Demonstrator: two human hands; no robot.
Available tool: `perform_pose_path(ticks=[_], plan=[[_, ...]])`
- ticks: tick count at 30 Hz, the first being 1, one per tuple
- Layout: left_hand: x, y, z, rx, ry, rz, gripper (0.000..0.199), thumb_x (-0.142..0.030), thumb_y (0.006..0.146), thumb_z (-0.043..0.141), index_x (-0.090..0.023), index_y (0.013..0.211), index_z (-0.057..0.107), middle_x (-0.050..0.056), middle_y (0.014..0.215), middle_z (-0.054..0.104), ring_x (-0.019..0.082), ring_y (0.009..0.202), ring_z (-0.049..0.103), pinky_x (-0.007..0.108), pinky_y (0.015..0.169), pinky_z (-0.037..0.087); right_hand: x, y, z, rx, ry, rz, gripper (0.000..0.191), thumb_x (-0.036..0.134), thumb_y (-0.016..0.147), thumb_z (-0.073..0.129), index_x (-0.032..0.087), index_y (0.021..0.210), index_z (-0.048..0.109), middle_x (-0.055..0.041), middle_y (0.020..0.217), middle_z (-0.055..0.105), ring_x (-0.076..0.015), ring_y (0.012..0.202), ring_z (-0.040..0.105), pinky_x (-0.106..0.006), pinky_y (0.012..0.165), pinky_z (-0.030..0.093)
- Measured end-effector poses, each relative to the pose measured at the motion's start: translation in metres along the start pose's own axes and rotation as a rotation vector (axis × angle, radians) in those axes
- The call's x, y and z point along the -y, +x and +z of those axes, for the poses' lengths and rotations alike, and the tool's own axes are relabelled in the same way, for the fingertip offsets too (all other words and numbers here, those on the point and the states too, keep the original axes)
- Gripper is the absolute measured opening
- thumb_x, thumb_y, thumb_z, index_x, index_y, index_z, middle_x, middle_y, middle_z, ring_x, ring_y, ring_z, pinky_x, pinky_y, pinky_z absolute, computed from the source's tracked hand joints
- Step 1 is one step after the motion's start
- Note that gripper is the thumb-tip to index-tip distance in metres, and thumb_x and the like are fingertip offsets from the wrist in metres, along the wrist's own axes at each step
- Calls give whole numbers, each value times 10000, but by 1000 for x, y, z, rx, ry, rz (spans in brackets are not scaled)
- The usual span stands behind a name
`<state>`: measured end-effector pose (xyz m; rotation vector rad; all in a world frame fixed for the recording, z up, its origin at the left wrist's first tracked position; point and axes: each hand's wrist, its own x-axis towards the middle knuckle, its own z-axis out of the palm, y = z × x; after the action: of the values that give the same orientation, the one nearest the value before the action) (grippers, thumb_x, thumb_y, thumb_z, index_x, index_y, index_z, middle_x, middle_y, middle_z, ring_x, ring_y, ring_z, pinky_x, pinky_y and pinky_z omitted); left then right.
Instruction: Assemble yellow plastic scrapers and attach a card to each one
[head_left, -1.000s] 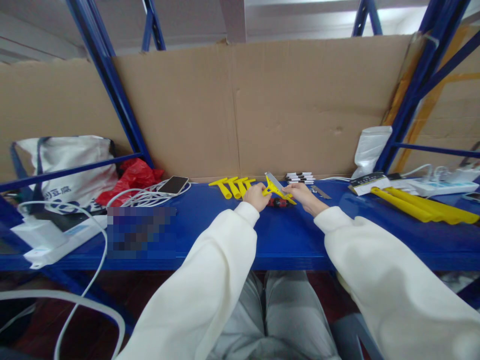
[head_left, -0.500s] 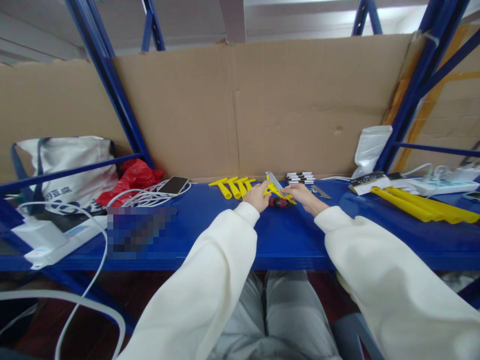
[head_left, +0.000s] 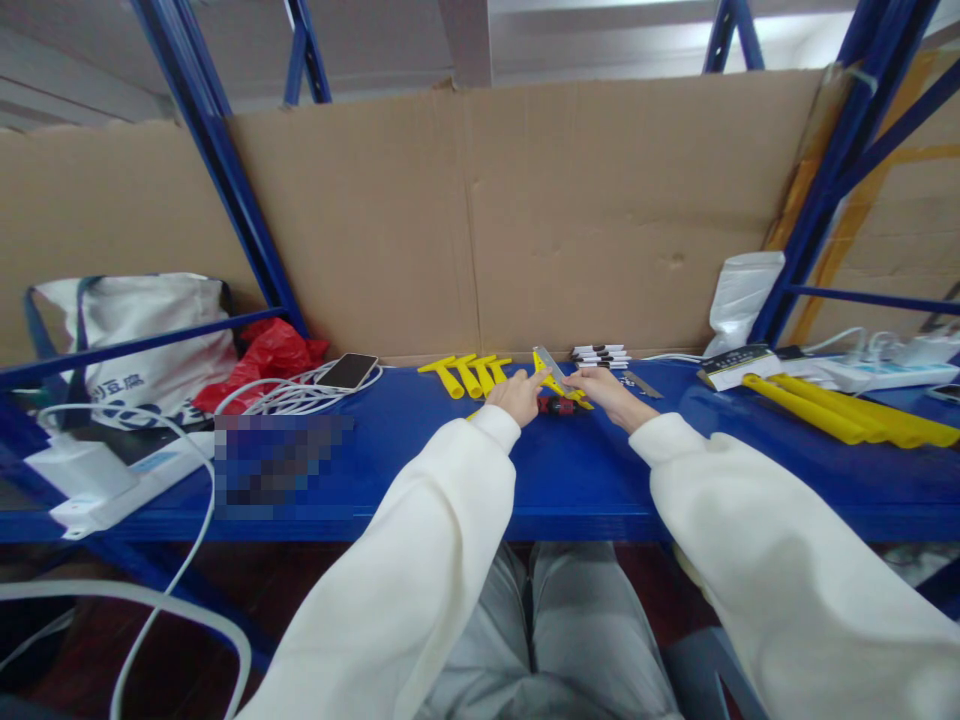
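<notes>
A grey metal blade point(head_left: 550, 366) lies across a yellow plastic piece point(head_left: 553, 383) between my hands. My left hand point(head_left: 515, 397) is closed at the left side of the yellow piece, with fingertips against it. My right hand point(head_left: 606, 392) pinches the lower right end of the blade. Just below, a red and black tool point(head_left: 559, 405) rests on the blue table. Several yellow T-shaped handles point(head_left: 450, 380) stand in a row to the left. Behind my right hand are a stack of black and white packs point(head_left: 600, 356) and loose metal blades point(head_left: 641, 383).
Long yellow tubes point(head_left: 840, 410) lie at the right beside a power strip point(head_left: 889, 374). A phone point(head_left: 348, 371) sits on coiled white cable at the left, near a red bag point(head_left: 262, 362). Cardboard point(head_left: 585, 210) stands behind the blue table point(head_left: 420, 470).
The fingers of my left hand have shifted slightly on the yellow piece, and more of its upper part shows beside the blade. My right hand has barely moved.
</notes>
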<state>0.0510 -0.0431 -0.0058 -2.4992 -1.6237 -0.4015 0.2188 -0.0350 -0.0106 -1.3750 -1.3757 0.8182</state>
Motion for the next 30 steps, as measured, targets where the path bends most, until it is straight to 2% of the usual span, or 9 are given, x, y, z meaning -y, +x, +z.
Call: perform_pose_path(ticks=[5, 9, 12, 16, 22, 27, 30], plan=[[3, 3, 3, -5, 14, -2, 528, -300, 1021, 342, -352, 1545, 361, 102, 1275, 600, 254, 1108, 649, 355, 925, 500, -8, 12, -8, -65, -97, -82, 202, 246, 796, 643, 178, 614, 591, -6, 632, 627, -128, 623, 544, -246, 631, 420], [5, 5, 4, -3, -3, -13, 526, -305, 1019, 344, -342, 1543, 369, 103, 1281, 604, 249, 1106, 649, 349, 932, 495, -20, 23, -25, -192, -514, -193, 150, 162, 811, 600, 172, 670, 652, -73, 791, 708, -197, 812, 649, -295, 763, 475], [5, 5, 4, 8, -5, -19, 526, -301, 1018, 340, -340, 1542, 374, 99, 1274, 611, 251, 1116, 646, 350, 934, 495, -26, 25, -33, -208, -824, -177, 93, 166, 787, 647, 177, 783, 739, -120, 999, 730, -268, 1028, 647, -352, 859, 488], [4, 3, 2, 25, -6, -19, 521, -301, 1014, 346, -344, 1531, 395, 98, 1279, 615, 257, 1131, 642, 357, 938, 499, -24, 20, -31, -116, -1005, -170, 167, 271, 823, 664, 211, 911, 793, -131, 1136, 710, -305, 1143, 602, -394, 898, 493], [1, 1, 1, 35, -14, -17, 520, -284, 1004, 370, -342, 1518, 422, 98, 1274, 628, 263, 1149, 635, 371, 954, 502, -12, 7, -22, 95, -1158, -260, 218, 326, 874, 628, 218, 958, 798, -130, 1217, 691, -329, 1211, 536, -451, 941, 467], [2, 2, 2, 35, -22, -13, 520, -282, 1006, 371, -343, 1520, 418, 94, 1275, 631, 256, 1156, 634, 368, 960, 503, -5, 1, -21, 119, -1272, -256, 246, 333, 895, 609, 167, 962, 777, -166, 1203, 687, -332, 1212, 529, -444, 951, 452], [2, 3, 2, 37, -23, -10, 518, -282, 1007, 373, -342, 1519, 420, 93, 1275, 632, 254, 1156, 634, 368, 968, 498, -3, -1, -20, 128, -1330, -273, 272, 302, 918, 564, 145, 1038, 750, -188, 1189, 689, -324, 1207, 536, -418, 948, 451]])
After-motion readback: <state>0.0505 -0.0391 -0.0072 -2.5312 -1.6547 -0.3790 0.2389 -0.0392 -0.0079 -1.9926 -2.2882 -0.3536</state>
